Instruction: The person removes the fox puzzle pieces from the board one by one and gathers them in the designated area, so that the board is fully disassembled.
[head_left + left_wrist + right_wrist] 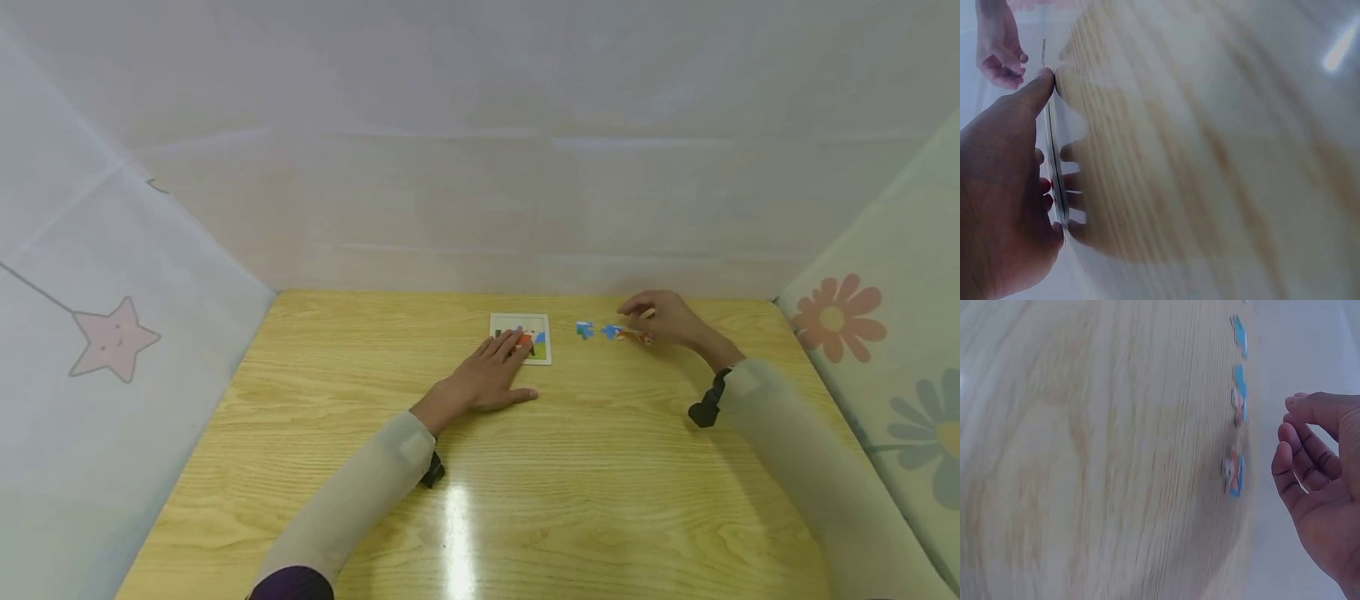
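Observation:
My left hand (487,377) lies flat across a small white-bordered jigsaw puzzle board (519,316), fingers stretched over its picture and the thumb out on the table. Part of the picture is hidden under those fingers. To the right, my right hand (667,318) hovers above loose jigsaw pieces, fingers loosely bent and nothing visible between them. The right wrist view has three pieces in a row on the wood: a blue-green piece (1239,336), a blue and pinkish piece (1239,394), and an orange, white and blue piece (1234,474) nearest that hand.
The wooden table (480,467) ends at a pale cloth wall (480,208) close behind the board and pieces. Cloth sides printed with a pink star (115,340) and flowers (838,318) flank it. Black straps (708,404) circle the wrists.

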Motion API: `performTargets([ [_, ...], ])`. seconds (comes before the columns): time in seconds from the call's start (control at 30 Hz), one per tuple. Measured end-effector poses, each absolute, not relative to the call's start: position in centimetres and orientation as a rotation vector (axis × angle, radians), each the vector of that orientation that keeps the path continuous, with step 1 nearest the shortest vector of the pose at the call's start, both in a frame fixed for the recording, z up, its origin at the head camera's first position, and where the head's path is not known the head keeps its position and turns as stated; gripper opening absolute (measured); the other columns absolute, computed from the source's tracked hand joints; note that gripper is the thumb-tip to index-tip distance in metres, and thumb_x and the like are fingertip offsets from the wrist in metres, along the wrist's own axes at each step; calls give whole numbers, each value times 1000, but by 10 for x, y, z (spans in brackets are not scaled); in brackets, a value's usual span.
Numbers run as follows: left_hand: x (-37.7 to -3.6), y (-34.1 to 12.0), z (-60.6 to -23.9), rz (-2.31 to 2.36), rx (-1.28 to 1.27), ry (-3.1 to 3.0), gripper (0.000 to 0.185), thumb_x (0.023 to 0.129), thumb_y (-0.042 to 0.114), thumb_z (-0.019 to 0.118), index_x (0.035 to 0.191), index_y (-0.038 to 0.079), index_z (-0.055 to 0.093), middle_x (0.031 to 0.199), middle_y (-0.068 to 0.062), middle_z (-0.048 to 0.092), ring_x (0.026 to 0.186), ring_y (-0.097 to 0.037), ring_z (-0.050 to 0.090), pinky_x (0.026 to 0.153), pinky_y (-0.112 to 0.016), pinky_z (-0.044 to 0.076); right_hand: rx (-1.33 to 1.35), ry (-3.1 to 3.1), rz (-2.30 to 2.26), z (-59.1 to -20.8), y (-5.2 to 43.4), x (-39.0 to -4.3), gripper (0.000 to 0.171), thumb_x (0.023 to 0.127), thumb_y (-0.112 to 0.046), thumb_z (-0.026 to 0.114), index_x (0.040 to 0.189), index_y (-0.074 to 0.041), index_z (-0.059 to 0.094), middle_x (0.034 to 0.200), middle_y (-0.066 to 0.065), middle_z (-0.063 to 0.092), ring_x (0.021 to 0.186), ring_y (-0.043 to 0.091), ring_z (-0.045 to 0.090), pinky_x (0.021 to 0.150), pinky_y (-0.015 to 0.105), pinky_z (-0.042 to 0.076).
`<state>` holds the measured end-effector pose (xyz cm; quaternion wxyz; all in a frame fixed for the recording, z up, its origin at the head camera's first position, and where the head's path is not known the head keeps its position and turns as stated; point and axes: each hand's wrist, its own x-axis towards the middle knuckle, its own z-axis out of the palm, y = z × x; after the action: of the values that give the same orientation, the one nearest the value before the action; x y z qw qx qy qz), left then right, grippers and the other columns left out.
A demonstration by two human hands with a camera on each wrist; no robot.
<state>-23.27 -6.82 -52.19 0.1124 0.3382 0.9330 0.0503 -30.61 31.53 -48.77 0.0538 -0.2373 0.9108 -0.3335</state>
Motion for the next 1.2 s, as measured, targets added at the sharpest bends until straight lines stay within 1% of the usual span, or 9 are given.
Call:
performTargets([
  [0.07, -232, -68, -521, 149, 997, 2737, 93, 106, 70, 41, 172, 14, 6, 179, -12, 0, 165, -29, 1, 133, -49, 9, -735, 2756, -1020, -488, 307, -307, 24, 102, -2, 68, 124, 4, 75, 115, 18, 74, 103, 32, 69, 90, 50, 61],
  [0.13, -232, -69, -520, 147, 1000, 2739, 93, 106, 70, 40, 172, 14, 7, 179, -13, 0, 165, -29, 2, 133, -49, 9, -756, 2733, -1049, -488, 299, -308, 24, 102, -2, 67, 125, 4, 74, 115, 19, 73, 104, 32, 69, 90, 48, 61],
  [0.3, -232, -72, -519, 156, 1009, 2745, 91, 107, 69, 40, 172, 13, 8, 179, -13, 1, 165, -31, 3, 133, -51, 8, -790, 2661, -1128, -487, 275, -309, 25, 102, 0, 67, 125, 7, 72, 117, 23, 72, 106, 35, 68, 90, 49, 60],
  [0.5, -230, -78, -518, 171, 1032, 2740, 90, 107, 69, 38, 172, 13, 9, 179, -13, 1, 165, -31, 2, 133, -50, 10, -820, 2629, -1135, -484, 243, -309, 26, 101, -1, 69, 126, 7, 72, 118, 22, 73, 108, 36, 69, 92, 51, 59],
  [0.6, -227, -80, -516, 172, 1055, 2737, 90, 108, 68, 39, 172, 12, 10, 179, -13, 2, 165, -31, 3, 133, -50, 11, -863, 2638, -1108, -484, 229, -310, 28, 100, 1, 69, 127, 8, 71, 116, 23, 74, 106, 35, 70, 93, 50, 59],
  [0.7, -224, -82, -514, 163, 1076, 2742, 89, 108, 67, 40, 172, 11, 13, 179, -14, 5, 165, -32, 4, 133, -50, 13, -896, 2642, -1094, -487, 217, -313, 28, 100, 1, 70, 127, 7, 72, 114, 21, 75, 104, 32, 71, 92, 49, 59],
  [0.83, -219, -85, -512, 144, 1071, 2736, 89, 108, 67, 39, 172, 12, 13, 179, -12, 3, 165, -30, 2, 133, -49, 12, -926, 2614, -1122, -489, 203, -317, 28, 100, 0, 71, 127, 7, 72, 112, 17, 75, 103, 31, 71, 92, 48, 60],
  [1.07, -210, -91, -510, 115, 1078, 2721, 88, 108, 68, 38, 172, 12, 15, 179, -12, 4, 165, -31, 3, 133, -50, 13, -953, 2549, -1142, -488, 174, -317, 31, 100, -1, 71, 130, 8, 71, 115, 22, 74, 105, 33, 72, 89, 47, 62],
  [1.2, -209, -95, -511, 101, 1081, 2720, 88, 108, 68, 37, 172, 12, 15, 179, -12, 4, 165, -31, 3, 133, -50, 13, -969, 2525, -1128, -489, 160, -318, 32, 101, -1, 70, 131, 8, 69, 118, 24, 73, 108, 35, 71, 92, 47, 61],
])
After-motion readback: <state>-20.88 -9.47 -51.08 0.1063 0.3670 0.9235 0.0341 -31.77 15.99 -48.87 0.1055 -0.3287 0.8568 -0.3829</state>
